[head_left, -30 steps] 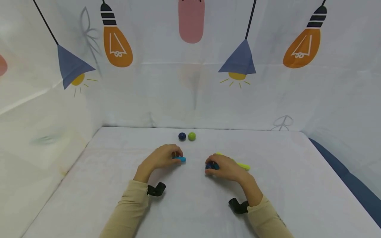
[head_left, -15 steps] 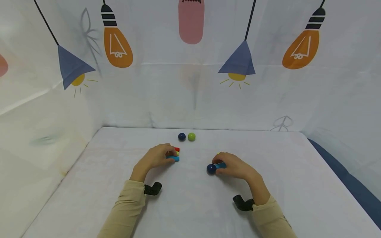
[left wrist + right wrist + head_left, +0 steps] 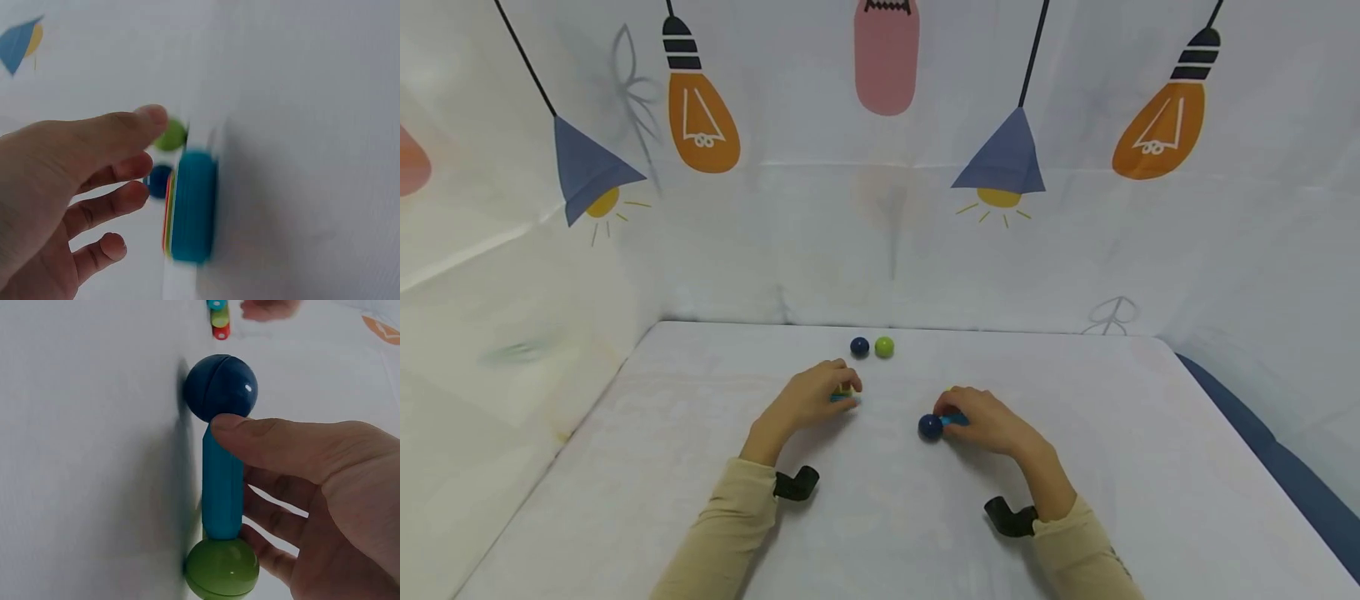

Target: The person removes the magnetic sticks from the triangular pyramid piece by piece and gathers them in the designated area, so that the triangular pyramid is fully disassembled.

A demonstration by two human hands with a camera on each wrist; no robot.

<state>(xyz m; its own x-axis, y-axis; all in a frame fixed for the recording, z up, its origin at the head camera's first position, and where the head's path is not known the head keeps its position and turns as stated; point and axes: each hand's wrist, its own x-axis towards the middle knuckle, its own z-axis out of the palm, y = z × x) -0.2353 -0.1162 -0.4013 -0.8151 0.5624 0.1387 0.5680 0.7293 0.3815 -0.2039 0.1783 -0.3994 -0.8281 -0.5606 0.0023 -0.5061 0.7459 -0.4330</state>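
Observation:
My left hand (image 3: 808,398) hovers with loosely bent fingers beside a row of short rods; a gap separates hand and rods in the left wrist view. The nearest rod is blue (image 3: 195,206), with yellow-green (image 3: 219,317) and red (image 3: 221,332) rods alongside. With thumb and fingers, my right hand (image 3: 988,421) pinches another blue rod (image 3: 222,481). That rod joins a dark blue ball (image 3: 220,387) at one end and a green ball (image 3: 222,569) at the other. The head view hides this green ball behind the hand.
Farther back on the white table (image 3: 880,517) sit a loose dark blue ball (image 3: 860,347) and a light green ball (image 3: 884,347). Behind them rises a white curtain (image 3: 820,242) printed with lamps. A bit of yellow (image 3: 952,388) shows behind my right hand.
My left hand shifted left, then came back right over the rods. My right hand slid slightly right along its piece, leaving the dark blue ball uncovered.

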